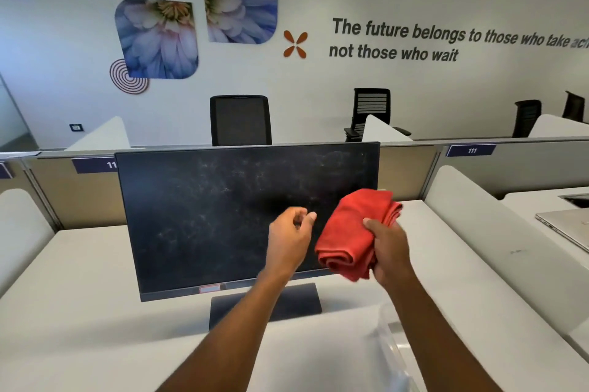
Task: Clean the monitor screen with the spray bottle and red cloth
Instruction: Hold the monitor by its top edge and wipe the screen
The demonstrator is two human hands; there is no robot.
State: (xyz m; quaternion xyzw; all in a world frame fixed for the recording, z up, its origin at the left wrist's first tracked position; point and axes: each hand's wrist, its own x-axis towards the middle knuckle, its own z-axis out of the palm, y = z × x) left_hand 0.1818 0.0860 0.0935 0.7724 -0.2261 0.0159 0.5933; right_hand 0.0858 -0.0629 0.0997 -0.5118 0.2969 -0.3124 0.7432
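Seen from the person's head, both bare forearms reach forward and up from the bottom edge, the hands level in front of a monitor (207,216).

The left hand (291,232) is held before the lower centre of the screen, back of the hand towards the camera, fingers loosely curled with the thumb close to the forefinger and nothing in it. Whether it touches the glass cannot be told.

The right hand (390,248) is just beside it, over the screen's lower right corner. Its thumb and fingers are curled round a folded red cloth (353,232), which bulges up and left out of the grip and covers that corner. A narrow gap separates the cloth from the left hand.

The dark screen is upright, dusty and smeared, on a flat stand (299,299) in the middle of a white desk (79,312). Open desk lies on both sides of the monitor, bounded by rounded white dividers (478,232) and a low partition (408,165) behind. A clear, blurred object (393,350) sits low right by the right forearm; what it is cannot be told. A shut laptop (564,226) lies on the next desk, right.
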